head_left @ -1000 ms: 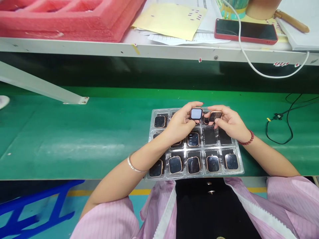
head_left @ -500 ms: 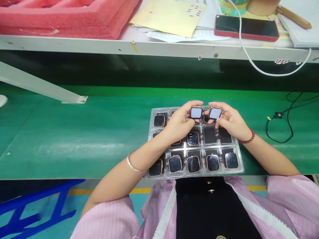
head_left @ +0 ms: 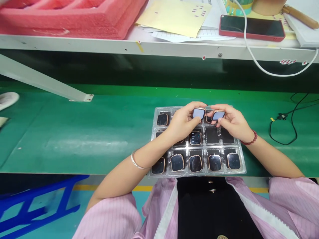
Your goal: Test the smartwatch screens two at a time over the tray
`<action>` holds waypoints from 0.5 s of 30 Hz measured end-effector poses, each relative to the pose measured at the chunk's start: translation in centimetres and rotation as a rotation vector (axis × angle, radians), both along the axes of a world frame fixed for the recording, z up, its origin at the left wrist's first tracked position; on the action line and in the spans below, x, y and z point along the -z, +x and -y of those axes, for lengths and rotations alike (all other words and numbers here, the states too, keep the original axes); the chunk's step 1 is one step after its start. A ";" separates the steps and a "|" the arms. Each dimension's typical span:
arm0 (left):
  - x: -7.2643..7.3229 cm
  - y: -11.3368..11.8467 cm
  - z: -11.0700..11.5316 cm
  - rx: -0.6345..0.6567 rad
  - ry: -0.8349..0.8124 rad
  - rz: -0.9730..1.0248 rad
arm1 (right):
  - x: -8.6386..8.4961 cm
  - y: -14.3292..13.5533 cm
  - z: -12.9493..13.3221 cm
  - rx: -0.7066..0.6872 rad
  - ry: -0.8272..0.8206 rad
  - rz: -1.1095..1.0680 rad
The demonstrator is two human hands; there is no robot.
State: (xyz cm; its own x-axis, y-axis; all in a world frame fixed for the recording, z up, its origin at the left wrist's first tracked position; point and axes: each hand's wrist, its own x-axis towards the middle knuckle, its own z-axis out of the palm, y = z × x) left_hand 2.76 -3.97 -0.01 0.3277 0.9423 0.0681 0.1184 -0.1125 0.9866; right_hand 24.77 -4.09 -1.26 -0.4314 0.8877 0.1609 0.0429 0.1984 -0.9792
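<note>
Above the far rows of a clear plastic tray (head_left: 199, 148), my left hand (head_left: 183, 121) is closed on a smartwatch body (head_left: 198, 113) with a lit, pale screen. Its thumb lies over the lower edge of that screen. My right hand (head_left: 235, 122) grips a second smartwatch body (head_left: 218, 115), also lit pale, with the thumb on its front. Several strapless smartwatches (head_left: 195, 163) with dark screens and gold rims lie in the tray's pockets. One smartwatch (head_left: 195, 137) in the middle row shows white text. Two middle-row pockets at the right show bare black liners (head_left: 211, 135).
The tray lies on a green work surface (head_left: 74, 139). Over it runs a white shelf (head_left: 169, 49) bearing red foam (head_left: 119, 20), papers (head_left: 174, 16) and a phone (head_left: 251, 27). A white cable (head_left: 264, 70) hangs down; a black cable (head_left: 284, 142) lies at right.
Both smartwatches have tilted in my hands. My left thumb has moved onto the screen of the left one. The whole view has shifted slightly.
</note>
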 end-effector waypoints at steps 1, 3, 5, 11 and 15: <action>0.0 0.0 0.0 -0.013 0.014 -0.018 | 0.0 0.0 0.0 0.000 0.001 0.002; 0.1 -0.1 0.2 -0.030 0.028 -0.047 | 0.0 0.0 0.0 0.002 -0.008 0.004; 0.1 -0.1 0.3 -0.033 0.026 -0.052 | 0.0 0.0 0.1 0.007 -0.021 0.008; -0.2 -0.2 0.2 -0.048 -0.029 -0.028 | 0.1 0.2 0.1 -0.007 -0.047 0.014; -0.3 -0.4 -0.2 -0.041 -0.107 0.060 | 0.0 0.3 -0.2 -0.039 -0.054 -0.023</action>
State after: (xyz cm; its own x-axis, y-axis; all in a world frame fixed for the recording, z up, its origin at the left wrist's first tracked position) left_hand 2.35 -3.77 0.25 0.2875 0.9577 -0.0146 0.0608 -0.0030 0.9981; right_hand 25.09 -3.93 -1.25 -0.4627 0.8778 0.1238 0.0132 0.1465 -0.9891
